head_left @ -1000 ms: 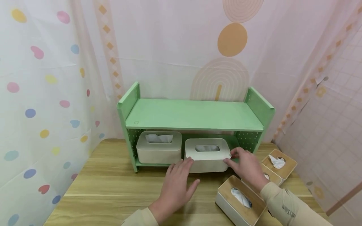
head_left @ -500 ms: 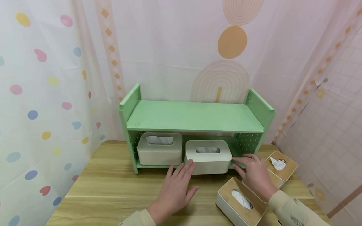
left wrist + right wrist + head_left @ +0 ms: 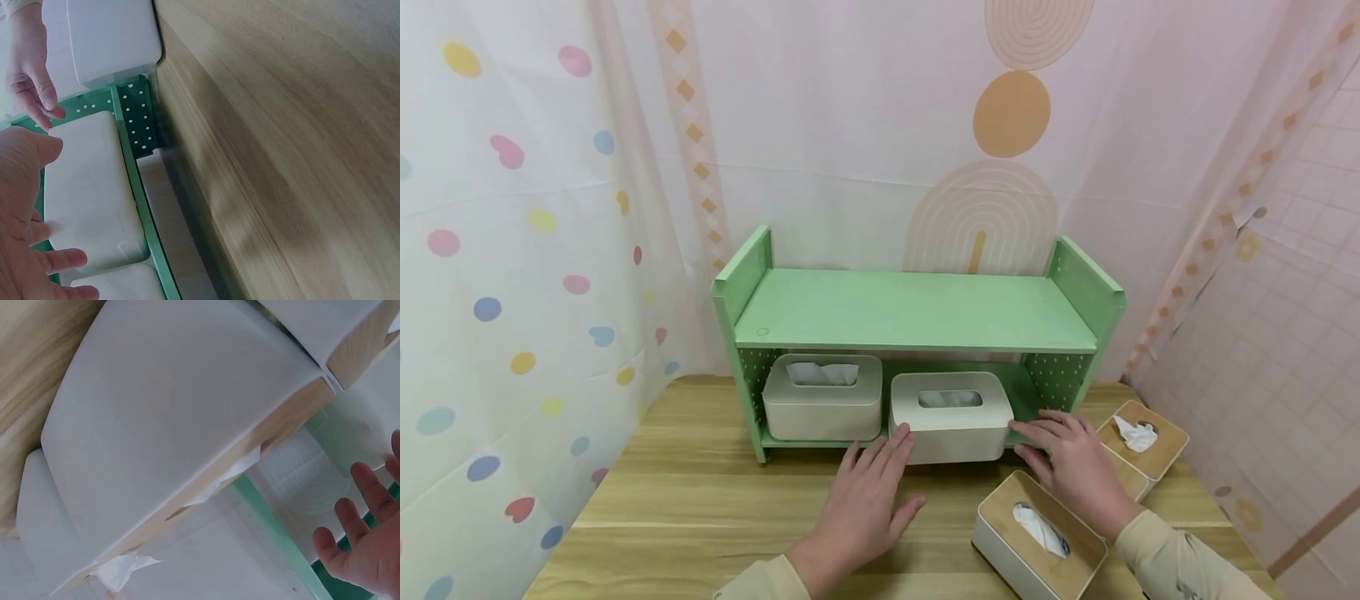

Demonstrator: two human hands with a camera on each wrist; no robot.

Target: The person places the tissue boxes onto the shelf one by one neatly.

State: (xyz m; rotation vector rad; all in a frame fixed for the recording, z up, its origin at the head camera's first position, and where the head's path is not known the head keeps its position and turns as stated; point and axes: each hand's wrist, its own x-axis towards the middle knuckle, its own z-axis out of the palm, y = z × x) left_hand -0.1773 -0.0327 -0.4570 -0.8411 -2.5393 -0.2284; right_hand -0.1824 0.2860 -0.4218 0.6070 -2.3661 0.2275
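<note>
A white tissue box [image 3: 951, 429] stands on the lower level of the green shelf [image 3: 917, 312], its front jutting slightly past the shelf's front edge. My left hand [image 3: 859, 507] lies with fingers extended, fingertips at the box's front left corner. In the left wrist view that hand's thumb and fingers [image 3: 65, 261] spread beside the box. At the box's right end, my right hand [image 3: 1078, 468] has its fingers loosely bent, fingertips right at the side wall. A second white tissue box [image 3: 822, 419] fills the left part of the same level, tissue showing in its slot.
On the table [image 3: 647, 517] at front right lies a wooden-topped tissue box [image 3: 1000, 546]. Behind it, partly hidden by my right arm, is another wooden-topped box [image 3: 1129, 477], with a third wooden-topped box [image 3: 1161, 442] farther right. Patterned curtains [image 3: 850, 133] hang behind the shelf.
My right hand has shifted slightly right and down; its thumb has left the box's front right corner. The left hand and the boxes stay nearly where they were.
</note>
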